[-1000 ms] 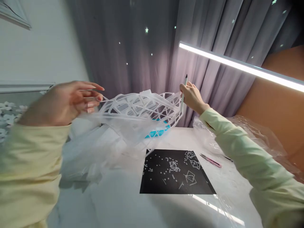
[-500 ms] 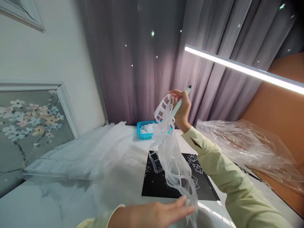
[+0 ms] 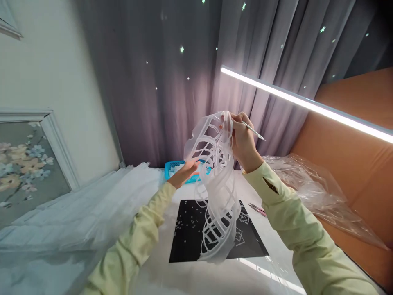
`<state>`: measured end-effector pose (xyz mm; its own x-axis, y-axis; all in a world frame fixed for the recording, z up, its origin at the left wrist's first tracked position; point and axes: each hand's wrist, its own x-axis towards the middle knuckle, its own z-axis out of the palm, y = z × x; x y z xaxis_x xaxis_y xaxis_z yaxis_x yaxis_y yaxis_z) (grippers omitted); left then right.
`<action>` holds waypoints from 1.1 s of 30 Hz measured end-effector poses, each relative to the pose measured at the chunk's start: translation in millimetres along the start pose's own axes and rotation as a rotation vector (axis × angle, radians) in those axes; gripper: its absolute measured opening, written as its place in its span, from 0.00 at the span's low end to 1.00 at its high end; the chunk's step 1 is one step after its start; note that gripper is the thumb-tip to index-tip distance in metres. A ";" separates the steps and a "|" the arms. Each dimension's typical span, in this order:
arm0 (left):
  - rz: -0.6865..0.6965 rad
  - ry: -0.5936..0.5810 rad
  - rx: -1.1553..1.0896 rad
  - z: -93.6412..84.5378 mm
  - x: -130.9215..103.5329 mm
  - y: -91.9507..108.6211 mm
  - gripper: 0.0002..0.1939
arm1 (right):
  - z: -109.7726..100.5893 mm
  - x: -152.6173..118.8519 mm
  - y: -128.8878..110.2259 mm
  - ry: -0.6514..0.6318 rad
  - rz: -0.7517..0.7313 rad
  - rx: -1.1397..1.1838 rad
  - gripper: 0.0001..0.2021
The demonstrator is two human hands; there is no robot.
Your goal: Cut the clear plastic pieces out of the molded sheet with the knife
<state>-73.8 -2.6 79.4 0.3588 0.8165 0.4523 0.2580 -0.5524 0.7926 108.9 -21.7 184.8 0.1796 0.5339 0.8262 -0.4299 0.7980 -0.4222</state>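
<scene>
My right hand (image 3: 244, 135) is raised in the middle, closed on the top of a translucent white cut-out sheet (image 3: 222, 194) with many curved openings. A slim white pen-like tool (image 3: 254, 130) is also held in that hand, its pointed end out to the right. The sheet hangs down in a twisted strip over a black mat (image 3: 188, 241). My left hand (image 3: 184, 172) is at the left edge of the sheet, fingers stretched out; whether the fingertips touch it I cannot tell. Small white bits and geometric outline pieces (image 3: 239, 235) lie on the mat.
A blue basket (image 3: 168, 170) with white pieces stands behind the sheet. Scissors (image 3: 258, 209) with pinkish handles lie right of the mat. Layered translucent sheets (image 3: 92, 205) cover the left side, clear plastic film (image 3: 313, 192) the right. A lit lamp bar (image 3: 301, 100) hangs above.
My left hand has moved from the sheet's lower end up to its left upper edge. The sheet hangs more spread out, and the tool in my right hand has turned to point down right.
</scene>
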 end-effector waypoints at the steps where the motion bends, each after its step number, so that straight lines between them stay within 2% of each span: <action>1: 0.040 -0.012 -0.064 10.8 9.9 4.3 0.46 | -0.9 1.7 -1.9 -0.003 -0.001 -0.006 0.20; 4: 0.135 0.009 -0.241 30.8 35.8 26.5 0.41 | -12.4 8.6 -9.7 -0.019 -0.021 -0.078 0.20; 6: 0.170 0.074 -0.323 29.9 47.9 45.4 0.35 | -27.0 12.2 -15.6 -0.026 -0.045 -0.175 0.20; 9: 0.211 0.203 -0.401 12.0 56.4 75.0 0.29 | -54.9 11.0 -22.3 -0.031 -0.119 -0.423 0.21; 12: 0.269 0.283 -0.353 -10.5 53.3 103.9 0.24 | -82.8 1.4 -26.3 -0.136 -0.221 -0.825 0.21; 15: 0.319 0.272 -0.136 -24.7 41.1 129.1 0.18 | -105.0 -9.2 -31.4 -0.255 -0.250 -1.012 0.22; 18: 0.322 0.233 -0.021 -30.3 25.4 148.2 0.15 | -117.4 -12.2 -41.0 -0.311 -0.282 -1.108 0.24; 22: 0.268 0.198 0.013 -35.9 11.2 166.8 0.15 | -115.1 -0.6 -63.4 -0.359 -0.453 -1.374 0.25; 25: 0.291 0.276 0.018 -41.8 6.0 181.2 0.14 | -103.7 14.2 -86.3 -0.417 -0.621 -1.498 0.25; 28: 0.400 0.457 0.092 -44.1 -3.7 198.1 0.13 | -90.5 25.8 -110.4 -0.418 -0.737 -1.540 0.24; 31: 0.548 0.715 0.307 -41.4 -21.6 215.0 0.13 | -77.5 29.8 -132.3 -0.366 -0.813 -1.602 0.23; 33: 0.620 0.842 0.447 -39.9 -33.2 223.4 0.15 | -68.9 30.0 -143.3 -0.339 -0.820 -1.643 0.23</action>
<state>-63.9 -146.4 257.8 -0.1370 0.1414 0.9804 0.6036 -0.7729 0.1958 236.9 -100.8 244.4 -0.3759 0.0195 0.9265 0.8733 0.3419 0.3471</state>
